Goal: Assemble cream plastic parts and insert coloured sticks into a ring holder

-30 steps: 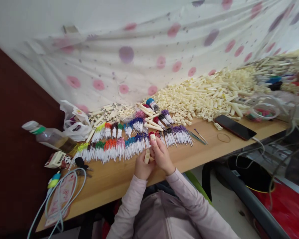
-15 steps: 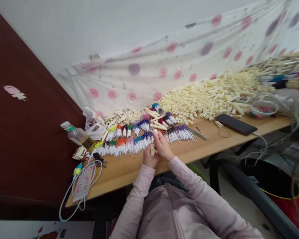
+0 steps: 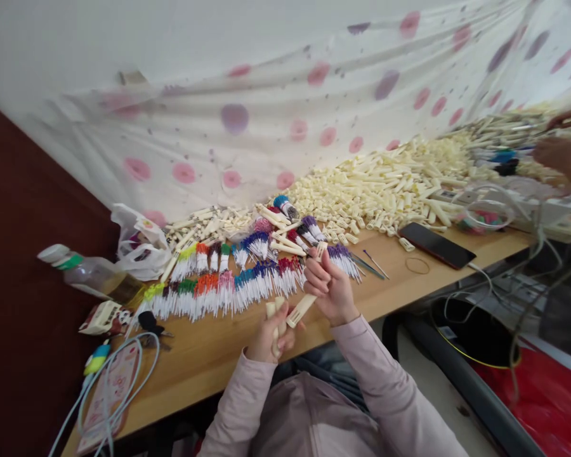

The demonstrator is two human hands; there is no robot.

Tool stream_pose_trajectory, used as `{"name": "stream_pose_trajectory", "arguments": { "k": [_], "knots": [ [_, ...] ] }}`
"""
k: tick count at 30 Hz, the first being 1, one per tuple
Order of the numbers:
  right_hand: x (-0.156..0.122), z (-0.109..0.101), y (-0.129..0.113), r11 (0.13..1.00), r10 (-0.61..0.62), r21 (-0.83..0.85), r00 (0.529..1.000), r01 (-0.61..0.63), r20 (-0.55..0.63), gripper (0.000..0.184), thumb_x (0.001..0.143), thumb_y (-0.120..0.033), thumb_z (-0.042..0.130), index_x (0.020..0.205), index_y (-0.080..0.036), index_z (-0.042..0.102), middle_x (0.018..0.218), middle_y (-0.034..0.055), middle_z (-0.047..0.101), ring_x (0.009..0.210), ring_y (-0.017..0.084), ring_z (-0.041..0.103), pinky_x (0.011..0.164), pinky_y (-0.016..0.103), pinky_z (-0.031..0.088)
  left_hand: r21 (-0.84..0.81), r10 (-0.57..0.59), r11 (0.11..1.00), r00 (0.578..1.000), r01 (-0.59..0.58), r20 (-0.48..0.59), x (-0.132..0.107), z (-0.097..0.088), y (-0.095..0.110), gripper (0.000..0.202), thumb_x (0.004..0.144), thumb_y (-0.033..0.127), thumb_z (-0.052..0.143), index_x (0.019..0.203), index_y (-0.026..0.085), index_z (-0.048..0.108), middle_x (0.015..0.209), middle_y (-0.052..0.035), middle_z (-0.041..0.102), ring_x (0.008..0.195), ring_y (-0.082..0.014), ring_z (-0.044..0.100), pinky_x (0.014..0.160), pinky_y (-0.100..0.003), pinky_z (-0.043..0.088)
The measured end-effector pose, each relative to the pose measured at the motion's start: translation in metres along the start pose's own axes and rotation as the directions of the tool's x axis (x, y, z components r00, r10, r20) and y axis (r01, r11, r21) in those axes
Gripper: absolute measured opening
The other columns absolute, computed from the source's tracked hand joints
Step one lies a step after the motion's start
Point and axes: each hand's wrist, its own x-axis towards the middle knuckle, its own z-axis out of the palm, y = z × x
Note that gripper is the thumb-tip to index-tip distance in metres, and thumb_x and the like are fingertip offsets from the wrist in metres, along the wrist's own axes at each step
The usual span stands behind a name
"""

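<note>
My left hand is closed around cream plastic tubes, whose ends stick up past the fingers. Just to its right, my right hand is closed on a slotted cream plastic tube slanting down toward the left hand. Another slotted cream end shows above the right fingers; whether it is the same piece is hidden by the hand. Behind both hands lie rows of thin white sticks with coloured tips, sorted by colour, with some bundles among them.
A large heap of cream plastic parts runs along the wall. A black phone lies on the wooden table at right. At left are a bottle, a plastic bag and a cable. Another person's hand shows far right.
My hands have moved apart from each other, the right one up and to the right. The slotted tube now shows between them. The view has shifted, and another person's hands have appeared at far right.
</note>
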Motion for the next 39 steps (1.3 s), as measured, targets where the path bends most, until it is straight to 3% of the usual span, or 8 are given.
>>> {"name": "stream_pose_trajectory", "arguments": {
  "k": [5, 9, 13, 17, 24, 29, 35, 39],
  "knots": [
    [-0.013, 0.008, -0.014, 0.962, -0.003, 0.274, 0.998, -0.016, 0.069, 0.022, 0.089, -0.041, 0.057, 0.080, -0.023, 0.046, 0.045, -0.0136, 0.013, 0.038, 0.007, -0.002, 0.031, 0.015, 0.009, -0.293, -0.211, 0.910, 0.935, 0.294, 0.284, -0.013, 0.015, 0.022, 0.052, 0.059, 0.055, 0.077, 0.080, 0.011, 0.059, 0.055, 0.0036, 0.056, 0.029, 0.0024, 0.017, 0.030, -0.016, 0.011],
    [-0.023, 0.014, -0.021, 0.958, -0.011, 0.286, 0.996, -0.016, 0.093, 0.020, 0.091, -0.039, 0.056, 0.081, -0.023, 0.049, 0.043, -0.0143, 0.009, 0.034, 0.006, -0.004, 0.030, 0.017, 0.004, -0.321, -0.089, 0.938, 0.985, 0.132, 0.145, -0.023, 0.026, 0.022, 0.043, 0.060, 0.042, 0.082, 0.080, 0.015, 0.055, 0.054, 0.0045, 0.056, 0.033, 0.0012, 0.020, 0.034, -0.015, 0.012],
    [-0.032, 0.022, -0.026, 0.958, -0.071, 0.278, 0.997, 0.063, 0.016, 0.019, 0.093, -0.038, 0.052, 0.082, -0.022, 0.051, 0.043, -0.0142, 0.009, 0.033, 0.006, -0.003, 0.030, 0.017, 0.004, 0.056, 0.187, 0.981, 0.982, -0.186, -0.022, -0.034, 0.034, 0.018, 0.030, 0.079, 0.045, 0.067, 0.078, 0.016, 0.058, 0.058, 0.0028, 0.056, 0.040, -0.0048, 0.035, 0.039, -0.019, 0.025],
    [-0.039, 0.026, -0.028, 0.965, -0.097, 0.228, 0.984, 0.130, -0.149, 0.021, 0.094, -0.041, 0.050, 0.083, -0.023, 0.049, 0.044, -0.0143, 0.009, 0.035, 0.006, -0.003, 0.029, 0.015, 0.007, 0.558, 0.503, 0.730, 0.863, -0.394, -0.049, -0.045, 0.039, 0.019, 0.017, 0.086, 0.033, 0.057, 0.078, 0.019, 0.063, 0.064, -0.0013, 0.061, 0.057, -0.0150, 0.054, 0.056, -0.026, 0.040],
    [-0.039, 0.024, -0.023, 0.984, -0.029, 0.160, 0.958, 0.077, -0.286, 0.025, 0.091, -0.045, 0.054, 0.081, -0.022, 0.051, 0.045, -0.0136, 0.013, 0.034, 0.006, 0.004, 0.028, 0.014, 0.015, 0.698, 0.609, 0.575, 0.793, -0.428, -0.016, -0.048, 0.038, 0.009, 0.009, 0.083, 0.023, 0.062, 0.090, 0.025, 0.068, 0.073, -0.0061, 0.069, 0.065, -0.0216, 0.062, 0.064, -0.030, 0.044],
    [-0.021, -0.007, -0.016, 0.990, -0.075, 0.076, 0.907, 0.117, -0.415, 0.026, 0.076, -0.042, 0.073, 0.077, -0.021, 0.058, 0.074, -0.0010, 0.060, 0.066, 0.012, 0.059, 0.056, 0.022, 0.049, 0.740, 0.668, 0.540, 0.739, -0.401, -0.087, -0.031, 0.005, 0.026, 0.012, 0.079, 0.028, 0.067, 0.090, 0.023, 0.069, 0.077, -0.0042, 0.071, 0.067, -0.0203, 0.063, 0.063, -0.028, 0.047],
    [-0.021, -0.048, 0.010, 0.996, 0.019, 0.082, 0.902, 0.018, -0.430, 0.045, 0.060, -0.032, 0.087, 0.093, -0.019, 0.060, 0.070, -0.0044, 0.059, 0.053, 0.006, 0.048, 0.052, 0.019, 0.042, 0.847, 0.818, 0.506, 0.402, -0.163, -0.412, 0.051, -0.075, 0.113, 0.030, 0.078, 0.038, 0.064, 0.101, 0.018, 0.068, 0.095, -0.0080, 0.072, 0.088, -0.0236, 0.064, 0.084, -0.034, 0.048],
    [-0.025, -0.046, 0.030, 0.999, 0.052, 0.030, 0.944, -0.044, -0.325, 0.042, 0.068, -0.036, 0.083, 0.092, -0.023, 0.051, 0.058, -0.0081, 0.050, 0.044, 0.006, 0.037, 0.046, 0.018, 0.031, 0.828, 0.783, 0.543, 0.441, -0.140, -0.439, 0.106, -0.111, 0.161, 0.028, 0.072, 0.030, 0.066, 0.094, 0.013, 0.067, 0.102, -0.0146, 0.068, 0.104, -0.0283, 0.059, 0.094, -0.038, 0.044]
  ]
}}
